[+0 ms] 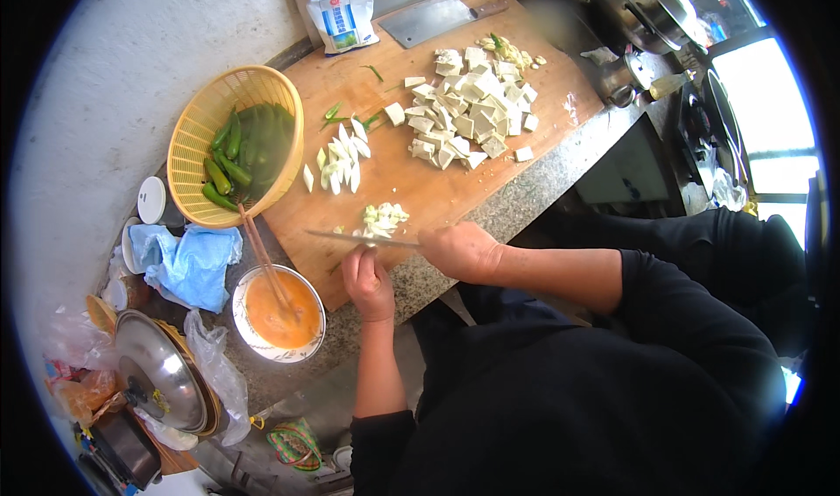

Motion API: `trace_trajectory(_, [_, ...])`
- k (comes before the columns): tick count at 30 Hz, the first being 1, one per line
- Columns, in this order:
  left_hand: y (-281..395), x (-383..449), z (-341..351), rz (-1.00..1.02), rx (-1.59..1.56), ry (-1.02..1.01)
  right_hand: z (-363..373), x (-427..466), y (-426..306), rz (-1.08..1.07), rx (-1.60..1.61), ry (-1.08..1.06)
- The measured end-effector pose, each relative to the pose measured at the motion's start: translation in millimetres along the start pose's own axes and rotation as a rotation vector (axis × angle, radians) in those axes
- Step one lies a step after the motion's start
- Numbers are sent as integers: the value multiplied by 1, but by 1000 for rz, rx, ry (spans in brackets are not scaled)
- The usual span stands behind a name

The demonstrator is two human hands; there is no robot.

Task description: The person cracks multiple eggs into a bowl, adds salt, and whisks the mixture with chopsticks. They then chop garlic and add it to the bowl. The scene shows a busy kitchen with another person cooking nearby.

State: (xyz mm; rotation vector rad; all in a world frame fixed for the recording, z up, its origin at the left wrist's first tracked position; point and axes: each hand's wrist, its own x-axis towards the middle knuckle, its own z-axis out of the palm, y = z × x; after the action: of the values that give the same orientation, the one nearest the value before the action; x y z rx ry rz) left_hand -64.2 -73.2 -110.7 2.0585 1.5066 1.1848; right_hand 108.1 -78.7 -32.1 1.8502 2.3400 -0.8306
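My right hand (459, 252) grips the handle of a kitchen knife (357, 238), whose blade is seen nearly edge-on and points left over the wooden cutting board (426, 201). My left hand (369, 283) is at the board's near edge with its fingers curled against the blade; whatever may lie under the fingertips is hidden. Just beyond the blade sits a small heap of chopped pale vegetable (384, 219). Slanted white scallion slices (344, 158) lie farther back. A large pile of cut tofu (472, 112) covers the right part, with chopped garlic (515, 53) behind it.
Left of the board are a yellow plastic basket (187, 158) of green peppers (230, 168) and a bowl (239, 325) of beaten egg (275, 312) with chopsticks (262, 253). A cleaver (430, 20) and a white-and-blue packet (342, 17) are at the back. A lidded pot (161, 371) stands lower left.
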Motion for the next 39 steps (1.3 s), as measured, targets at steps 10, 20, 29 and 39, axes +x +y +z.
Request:
trace_trajectory(10, [-2,-5,-3,54,6,6,20,7,4,-28,130,129])
trace_trajectory(20, [-6,-3,-6,51,4,-51,37,16,15,-107,152,213])
trace_trajectory(29, [0,22,7,-170,12,-12,15,-38,77,404,939,24])
trace_trajectory(39, [25,35,50,-114,71,-28,56,-34,51,469,1276,-148])
